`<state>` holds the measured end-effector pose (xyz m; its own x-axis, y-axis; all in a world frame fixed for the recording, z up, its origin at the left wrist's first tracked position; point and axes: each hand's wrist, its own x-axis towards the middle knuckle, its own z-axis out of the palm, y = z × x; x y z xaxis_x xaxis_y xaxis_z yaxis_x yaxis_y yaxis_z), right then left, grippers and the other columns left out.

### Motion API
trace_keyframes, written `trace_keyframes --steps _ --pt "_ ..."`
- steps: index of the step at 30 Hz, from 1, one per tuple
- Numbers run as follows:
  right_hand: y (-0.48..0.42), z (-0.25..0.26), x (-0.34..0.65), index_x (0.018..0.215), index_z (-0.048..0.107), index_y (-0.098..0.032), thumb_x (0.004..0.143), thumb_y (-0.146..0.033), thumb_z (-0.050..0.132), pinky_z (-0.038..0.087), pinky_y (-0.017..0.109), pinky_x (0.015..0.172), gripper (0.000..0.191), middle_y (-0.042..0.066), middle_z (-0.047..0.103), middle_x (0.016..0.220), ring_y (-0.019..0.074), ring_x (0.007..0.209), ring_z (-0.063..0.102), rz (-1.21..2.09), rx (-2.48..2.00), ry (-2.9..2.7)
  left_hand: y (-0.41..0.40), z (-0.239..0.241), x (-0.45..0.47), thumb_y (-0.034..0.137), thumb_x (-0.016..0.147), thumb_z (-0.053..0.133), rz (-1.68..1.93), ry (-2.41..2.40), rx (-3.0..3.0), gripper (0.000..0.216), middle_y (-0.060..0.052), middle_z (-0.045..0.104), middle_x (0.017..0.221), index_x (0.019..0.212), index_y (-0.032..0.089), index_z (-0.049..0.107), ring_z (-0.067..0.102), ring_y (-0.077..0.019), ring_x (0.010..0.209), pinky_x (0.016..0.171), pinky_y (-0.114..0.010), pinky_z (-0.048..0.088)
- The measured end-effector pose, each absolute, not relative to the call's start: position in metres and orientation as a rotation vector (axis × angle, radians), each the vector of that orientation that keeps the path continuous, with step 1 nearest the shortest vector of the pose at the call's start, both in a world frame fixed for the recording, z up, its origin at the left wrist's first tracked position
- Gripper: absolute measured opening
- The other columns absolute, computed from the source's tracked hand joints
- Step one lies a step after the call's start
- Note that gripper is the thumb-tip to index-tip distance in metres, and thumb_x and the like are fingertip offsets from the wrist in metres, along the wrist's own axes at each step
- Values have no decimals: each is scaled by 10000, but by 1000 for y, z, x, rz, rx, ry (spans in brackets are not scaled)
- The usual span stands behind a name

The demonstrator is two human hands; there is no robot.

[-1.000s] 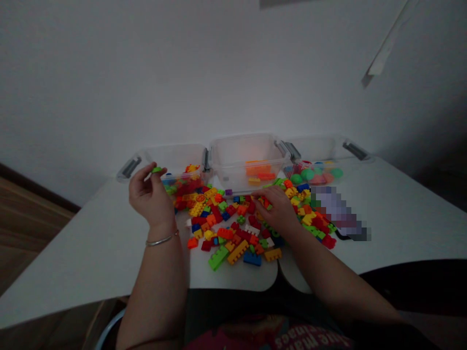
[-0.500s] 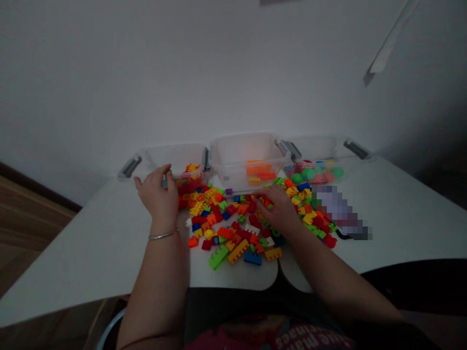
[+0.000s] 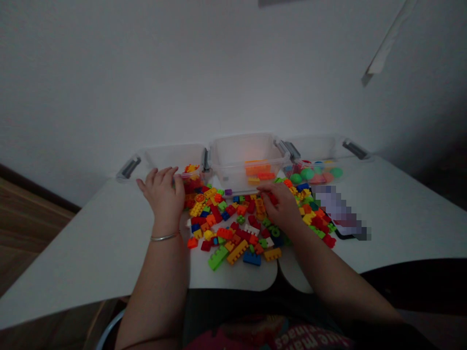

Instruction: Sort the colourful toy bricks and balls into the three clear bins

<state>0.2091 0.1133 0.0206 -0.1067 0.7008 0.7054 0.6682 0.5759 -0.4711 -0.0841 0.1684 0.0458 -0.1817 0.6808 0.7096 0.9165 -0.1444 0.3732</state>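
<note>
My left hand (image 3: 162,197) is over the front edge of the left clear plastic box (image 3: 175,153), fingers spread apart, with nothing visible in it. Red and yellow pieces (image 3: 192,183) show in that box, beside my thumb. At the back right of a heap of colourful toy building bricks (image 3: 226,233), my right hand (image 3: 282,204) has its thumb and fingers closed around a small red brick (image 3: 270,197), mostly covered by the fingers. Close to this hand lie a yellow-orange brick (image 3: 260,208) and several red and green pieces.
A middle clear box (image 3: 233,170) holds orange bricks (image 3: 257,167). The right clear box (image 3: 314,146) contains green and red round pieces (image 3: 308,173). A phone with a blurred screen (image 3: 337,209) lies right of the heap. Behind the white table (image 3: 401,218) stands a wall.
My left hand's fingers have spread and its thumb has shifted slightly right. My right hand has drawn slightly right and its fingers have curled closer, uncovering the yellow-orange brick.
</note>
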Motion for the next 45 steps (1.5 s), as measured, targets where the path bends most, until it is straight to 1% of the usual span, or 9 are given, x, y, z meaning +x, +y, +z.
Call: trace_keyframes --steps 5,8,13,17,23,28,31,39,45 --pt "124 19 226 991 664 -208 884 -171 451 499 396 833 241 74 715 938 231 904 641 131 -1203 -1793 163 47 -77 324 900 490 -1237 -1867 -1758 339 -125 580 1323 1199 228 619 338 -348 1363 1132 -638 81" --pt "130 18 237 957 681 -201 861 -172 497 498 381 824 210 73 721 951 228 903 645 182 -1332 -1868 158 48 -72 312 878 528 -1258 -1757 -1774 370 -127 541 1360 1227 211 602 321 -338 1364 1142 -587 146" --pt "131 23 248 996 698 -177 864 -182 536 478 375 851 209 86 719 970 224 920 634 205 -1439 -2164 151 51 -58 210 881 497 -1317 -1312 -2053 250 -86 654 1107 1068 213 663 554 -244 1090 1013 -454 387" --pt "124 34 253 977 700 -180 853 -192 563 447 407 908 185 92 705 992 248 977 604 39 -1484 -2299 150 49 -44 167 883 496 -1107 -1007 -2465 232 -64 674 1008 1024 216 673 594 -209 974 887 -383 476" --pt "105 51 258 865 711 -215 790 -208 664 469 406 879 89 60 701 940 258 970 594 15 -1531 -2452 151 44 -36 186 902 480 -934 -987 -2674 240 -79 678 933 1018 189 690 599 -209 888 798 -370 502" --pt "86 48 262 881 723 -220 678 -142 742 474 428 942 218 74 680 1097 283 1080 581 -21 -1495 -2507 150 44 -38 191 911 469 -936 -1038 -2707 248 -82 678 934 1021 177 690 602 -206 890 804 -363 506" --pt "78 42 265 813 705 -215 635 -114 759 473 454 972 211 87 647 1187 313 1164 546 -71 -1512 -2478 149 44 -38 187 915 466 -936 -1027 -2712 249 -88 681 930 1017 160 692 606 -205 880 793 -360 508" --pt "75 30 259 843 708 -195 673 -118 750 444 515 1032 191 109 594 1311 354 1276 474 -148 -1569 -2429 147 46 -36 198 932 445 -926 -1058 -2725 261 -85 689 919 1021 154 686 613 -200 873 793 -350 509" --pt "75 33 256 874 701 -181 760 -128 670 451 488 1024 129 111 638 1253 316 1234 513 -196 -1479 -2408 147 46 -37 203 926 446 -885 -1068 -2722 263 -86 686 888 1009 155 691 614 -203 848 778 -351 507"
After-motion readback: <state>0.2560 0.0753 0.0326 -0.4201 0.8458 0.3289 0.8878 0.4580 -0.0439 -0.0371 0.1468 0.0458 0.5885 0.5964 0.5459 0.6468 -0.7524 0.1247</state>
